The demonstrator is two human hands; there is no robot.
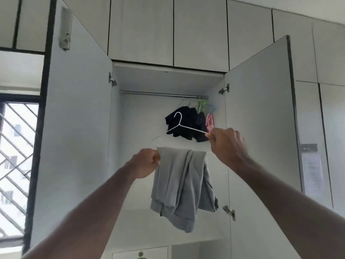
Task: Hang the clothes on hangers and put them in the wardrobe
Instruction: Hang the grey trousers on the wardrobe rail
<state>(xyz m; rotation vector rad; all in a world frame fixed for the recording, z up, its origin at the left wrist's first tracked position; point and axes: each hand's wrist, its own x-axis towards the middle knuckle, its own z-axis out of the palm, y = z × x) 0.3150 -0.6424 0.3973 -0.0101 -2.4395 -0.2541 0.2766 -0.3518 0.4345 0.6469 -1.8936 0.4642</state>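
Head view shows me the wardrobe (168, 81), smooth pale panels with both doors swung wide, rising beyond both grips. Its steel rail (162, 93) runs above them, dark clothes (186, 124) already bunched at its right end. Between my grips hang the grey trousers (181, 186), folded over the bar: soft, limp, light I judge, likely to slide on smooth wire. My right hand (226, 144) pinches the wire hanger (188, 127) on its sloping shoulder; the thin, springy frame should be steadied there. My left hand (146, 162), curled, pinches the trousers' edge at the bar's left end.
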